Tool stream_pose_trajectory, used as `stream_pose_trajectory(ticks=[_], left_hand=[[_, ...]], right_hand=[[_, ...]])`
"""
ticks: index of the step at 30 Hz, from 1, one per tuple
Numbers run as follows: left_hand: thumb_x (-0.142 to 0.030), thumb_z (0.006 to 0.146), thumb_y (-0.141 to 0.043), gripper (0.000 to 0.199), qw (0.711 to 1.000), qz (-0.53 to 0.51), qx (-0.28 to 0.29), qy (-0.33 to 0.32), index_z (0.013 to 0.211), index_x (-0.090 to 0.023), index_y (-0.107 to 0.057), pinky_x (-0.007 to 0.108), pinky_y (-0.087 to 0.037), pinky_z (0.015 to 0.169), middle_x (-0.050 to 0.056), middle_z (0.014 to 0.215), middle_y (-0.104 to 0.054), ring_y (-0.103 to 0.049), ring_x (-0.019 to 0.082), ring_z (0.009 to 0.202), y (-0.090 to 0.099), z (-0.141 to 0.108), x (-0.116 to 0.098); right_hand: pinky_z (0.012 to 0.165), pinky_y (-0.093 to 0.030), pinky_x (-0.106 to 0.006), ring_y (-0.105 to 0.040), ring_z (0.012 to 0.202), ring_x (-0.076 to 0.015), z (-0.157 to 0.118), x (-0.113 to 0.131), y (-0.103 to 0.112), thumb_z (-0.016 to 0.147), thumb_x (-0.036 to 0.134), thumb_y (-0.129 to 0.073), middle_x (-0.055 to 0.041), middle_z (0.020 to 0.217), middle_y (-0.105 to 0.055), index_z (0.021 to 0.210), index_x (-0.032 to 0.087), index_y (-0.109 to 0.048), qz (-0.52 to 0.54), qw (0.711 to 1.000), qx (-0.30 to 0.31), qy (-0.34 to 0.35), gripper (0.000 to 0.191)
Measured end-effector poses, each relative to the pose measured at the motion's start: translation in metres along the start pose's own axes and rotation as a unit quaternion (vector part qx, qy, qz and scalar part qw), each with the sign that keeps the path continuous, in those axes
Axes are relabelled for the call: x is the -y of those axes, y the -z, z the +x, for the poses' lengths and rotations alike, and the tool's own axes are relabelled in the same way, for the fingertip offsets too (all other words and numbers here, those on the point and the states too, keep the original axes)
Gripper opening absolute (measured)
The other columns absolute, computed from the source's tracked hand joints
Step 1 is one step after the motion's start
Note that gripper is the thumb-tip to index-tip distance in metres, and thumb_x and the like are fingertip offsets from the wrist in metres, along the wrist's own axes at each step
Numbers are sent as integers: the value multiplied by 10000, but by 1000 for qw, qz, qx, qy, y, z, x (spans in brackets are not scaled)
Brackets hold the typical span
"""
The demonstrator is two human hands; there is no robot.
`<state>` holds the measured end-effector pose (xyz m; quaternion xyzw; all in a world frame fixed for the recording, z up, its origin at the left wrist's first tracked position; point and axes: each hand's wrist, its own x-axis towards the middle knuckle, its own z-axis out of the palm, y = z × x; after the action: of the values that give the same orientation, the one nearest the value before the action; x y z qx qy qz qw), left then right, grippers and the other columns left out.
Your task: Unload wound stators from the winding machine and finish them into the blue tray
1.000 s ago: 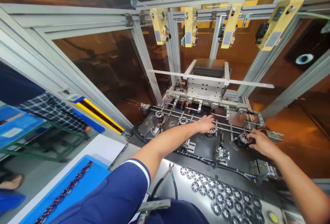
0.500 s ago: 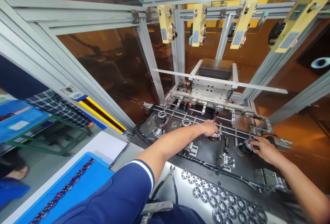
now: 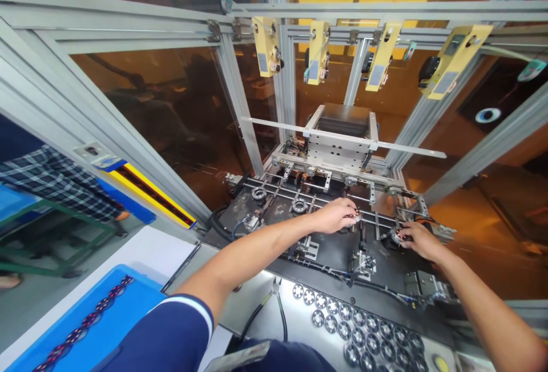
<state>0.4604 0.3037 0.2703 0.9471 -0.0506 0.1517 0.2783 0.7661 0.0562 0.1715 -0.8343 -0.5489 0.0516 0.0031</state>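
Observation:
My left hand is closed at the third round fixture along the machine bed. Its fingertips pinch a small motor stator with copper-red windings; the fingers partly hide the fixture beneath. To the right, my right hand has its fingers curled over another stator at the rightmost fixture. Whether that stator is fully seated, I cannot tell. Two ring-shaped fixtures, one at the far left and one beside it, stand left of my left hand.
Several round dark parts lie in rows on the metal bench, beside cutting pliers. A blue tray at left holds a line of stators. Yellow units hang overhead. A person in checked clothing is at far left.
The view has turned a little, so the scene sits further left. My left hand's stator appears slightly raised and tilted. My right hand stays at the rightmost fixture.

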Motion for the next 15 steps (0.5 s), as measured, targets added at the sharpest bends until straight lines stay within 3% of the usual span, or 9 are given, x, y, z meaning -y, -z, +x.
stream_pose_trajectory(ticks=[4, 8, 12, 15], left_hand=[[-254, 927, -626, 139, 998, -50, -27, -12, 973, -223, -753, 330, -487, 1071, 74, 1238, -683, -640, 202, 1190, 29, -51, -25], [-333, 933, -601, 181, 995, -69, -72, 30, 972, -253, -759, 399, -527, 1037, 73, 1196, -706, -678, 225, 1123, 53, -119, -39], [-387, 897, -621, 173, 979, -54, -143, 134, 916, -288, -761, 411, -556, 1006, 50, 1152, -743, -710, 227, 1078, 62, -203, -36], [-435, 870, -616, 188, 948, -14, -202, 244, 887, -317, -761, 389, -585, 953, 21, 1143, -757, -725, 226, 1039, 51, -275, -23]], right_hand=[[1052, -498, -490, -597, 1192, -237, 2, -2, 3, 948, 373, -677, -91, 1267, -639, 1083, 172, -680, 12, 1000, 6, 5, 243], [1021, -521, -467, -624, 1135, -220, 3, -4, 5, 954, 375, -672, -82, 1220, -658, 1056, 168, -682, 20, 1000, -2, 18, 230], [950, -557, -411, -657, 1037, -190, 2, -1, 8, 962, 387, -662, -65, 1109, -688, 985, 165, -685, 37, 997, -57, 46, 224], [837, -577, -326, -667, 896, -144, 3, 5, 10, 989, 407, -621, -47, 985, -697, 933, 177, -682, 64, 985, -150, 62, 244]])
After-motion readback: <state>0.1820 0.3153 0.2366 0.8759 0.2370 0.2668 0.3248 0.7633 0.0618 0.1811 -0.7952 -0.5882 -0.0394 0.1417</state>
